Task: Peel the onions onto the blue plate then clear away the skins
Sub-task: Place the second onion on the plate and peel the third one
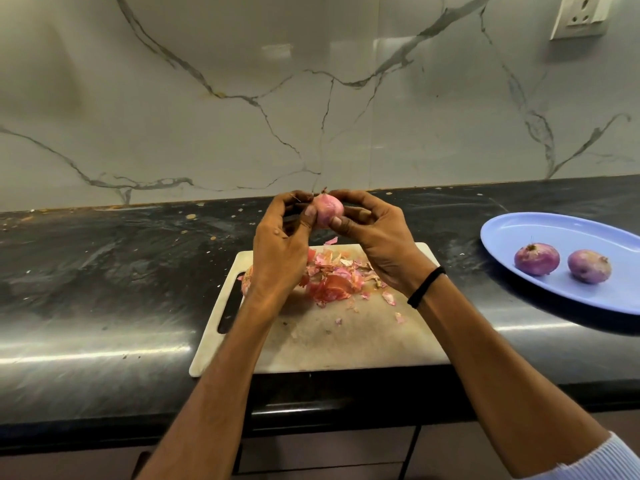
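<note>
A small pink onion (328, 210) is held in the air above the far edge of the white cutting board (332, 341). My right hand (377, 237) grips it from the right with thumb and fingers. My left hand (280, 244) pinches at its top left side. A pile of pink and orange onion skins (334, 275) lies on the board under my hands. Part of another onion (246, 279) shows behind my left wrist. The blue plate (540, 230) sits at the right with two peeled purple onions (536, 258) (589, 266) on it.
The black stone counter (104, 271) runs left to right, with crumbs scattered along the back. A marble backsplash (242, 98) rises behind it, with a wall socket (580, 15) at the top right. The board overhangs near the counter's front edge.
</note>
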Demonstrator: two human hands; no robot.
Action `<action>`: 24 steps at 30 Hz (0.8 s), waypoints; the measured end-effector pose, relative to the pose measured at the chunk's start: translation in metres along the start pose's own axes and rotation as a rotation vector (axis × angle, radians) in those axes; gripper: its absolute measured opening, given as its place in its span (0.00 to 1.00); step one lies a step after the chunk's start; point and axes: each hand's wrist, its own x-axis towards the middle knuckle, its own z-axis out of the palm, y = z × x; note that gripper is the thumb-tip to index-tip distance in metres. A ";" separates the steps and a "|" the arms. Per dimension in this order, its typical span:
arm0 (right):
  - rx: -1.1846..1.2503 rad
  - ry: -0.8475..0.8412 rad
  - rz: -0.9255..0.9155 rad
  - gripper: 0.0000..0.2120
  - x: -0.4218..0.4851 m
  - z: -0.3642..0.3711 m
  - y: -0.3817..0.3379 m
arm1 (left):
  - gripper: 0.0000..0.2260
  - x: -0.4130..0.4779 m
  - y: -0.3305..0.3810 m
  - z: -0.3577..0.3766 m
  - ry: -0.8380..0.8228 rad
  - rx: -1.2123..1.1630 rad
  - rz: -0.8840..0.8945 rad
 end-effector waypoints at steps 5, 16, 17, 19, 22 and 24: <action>-0.189 -0.020 -0.057 0.24 -0.005 0.000 0.000 | 0.08 0.000 -0.001 -0.004 -0.023 0.056 0.008; -0.425 0.004 -0.078 0.27 -0.009 0.000 0.007 | 0.05 0.001 -0.008 -0.001 0.013 0.224 0.051; -0.444 0.011 -0.088 0.27 -0.010 0.001 0.007 | 0.05 0.001 -0.009 -0.001 0.027 0.244 0.072; -0.519 0.022 -0.120 0.28 -0.013 0.005 0.009 | 0.05 0.002 -0.008 -0.002 0.038 0.282 0.096; -0.583 0.036 -0.149 0.28 -0.015 0.008 0.011 | 0.06 0.002 -0.009 0.000 -0.010 0.324 0.091; -0.572 0.050 -0.149 0.28 -0.014 0.008 0.012 | 0.07 -0.001 -0.009 0.005 -0.052 0.361 0.080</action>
